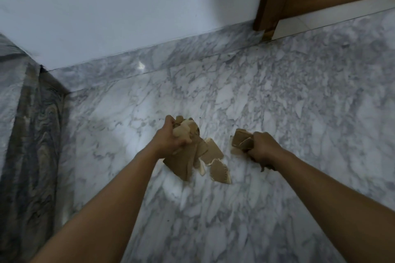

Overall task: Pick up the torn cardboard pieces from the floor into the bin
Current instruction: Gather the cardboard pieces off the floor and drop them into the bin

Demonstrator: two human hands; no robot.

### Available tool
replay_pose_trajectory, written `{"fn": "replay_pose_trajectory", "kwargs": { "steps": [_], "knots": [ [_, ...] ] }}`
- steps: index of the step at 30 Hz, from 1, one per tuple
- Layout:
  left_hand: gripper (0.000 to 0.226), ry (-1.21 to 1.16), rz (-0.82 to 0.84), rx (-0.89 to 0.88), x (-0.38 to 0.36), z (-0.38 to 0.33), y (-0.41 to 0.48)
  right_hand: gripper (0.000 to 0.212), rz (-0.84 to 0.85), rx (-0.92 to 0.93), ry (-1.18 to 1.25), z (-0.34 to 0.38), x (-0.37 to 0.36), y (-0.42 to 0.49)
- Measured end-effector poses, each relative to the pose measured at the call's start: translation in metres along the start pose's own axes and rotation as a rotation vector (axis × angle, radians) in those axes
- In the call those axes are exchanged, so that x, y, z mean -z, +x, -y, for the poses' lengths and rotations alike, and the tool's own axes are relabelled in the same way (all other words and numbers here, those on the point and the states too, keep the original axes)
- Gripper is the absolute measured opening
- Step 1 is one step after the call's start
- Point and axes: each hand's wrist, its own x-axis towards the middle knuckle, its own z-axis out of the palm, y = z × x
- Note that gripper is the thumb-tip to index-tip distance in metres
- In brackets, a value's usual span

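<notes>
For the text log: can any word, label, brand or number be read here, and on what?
None readable. The torn cardboard pieces on the marble floor, and those gripped by the left hand and right hand, show plain brown faces; the white wall and wooden door frame carry no writing.

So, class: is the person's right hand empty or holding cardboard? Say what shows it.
Holding cardboard: the right hand is curled round a small stack of torn pieces, which juts out of the fist.

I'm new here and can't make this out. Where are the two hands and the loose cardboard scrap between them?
left hand [171,137], head view, back of hand.
right hand [264,148], head view, its knuckles.
cardboard scrap [219,172], head view, its flat face.
</notes>
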Motion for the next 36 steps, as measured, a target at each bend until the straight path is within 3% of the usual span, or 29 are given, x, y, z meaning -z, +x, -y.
{"fn": "replay_pose_trajectory", "kwargs": {
  "steps": [4,6,7,10,14,18,22,27,31,36],
  "knots": [
    [0.088,-0.114,0.003,0.009,0.036,0.001,-0.003,0.027,0.222,0.102,0.135,0.024,0.017,-0.013],
    [0.074,0.004,0.104,0.055,0.05,0.003,-0.005,0.025,0.317,0.123,0.025,0.041,0.007,-0.022],
    [0.06,0.1,0.17,0.084,0.054,0.004,-0.006,0.034,0.339,0.136,-0.057,0.051,-0.002,-0.027],
    [0.042,0.296,0.297,0.133,0.054,0.012,-0.008,0.073,0.281,0.099,-0.192,0.066,-0.037,-0.037],
    [0.042,0.334,0.299,0.044,0.029,0.018,-0.006,0.087,0.036,0.062,-0.132,0.069,-0.073,-0.044],
    [0.062,0.516,0.304,-0.078,-0.01,0.005,-0.003,0.089,-0.001,0.024,-0.024,0.065,-0.076,-0.039],
    [0.043,0.613,0.197,-0.096,-0.025,0.003,0.009,0.069,0.106,-0.028,-0.076,0.061,-0.074,-0.03],
    [0.026,0.524,0.171,-0.121,-0.014,0.004,0.019,0.055,0.186,-0.061,-0.203,0.05,-0.041,-0.02],
    [0.03,0.257,0.18,-0.074,0.006,0.019,0.013,0.053,0.196,-0.017,-0.101,0.053,0.005,-0.007],
    [0.039,0.121,0.076,-0.006,0.049,0.042,0.002,0.084,0.152,0.048,-0.15,0.091,-0.009,0.008]
  ]
}}
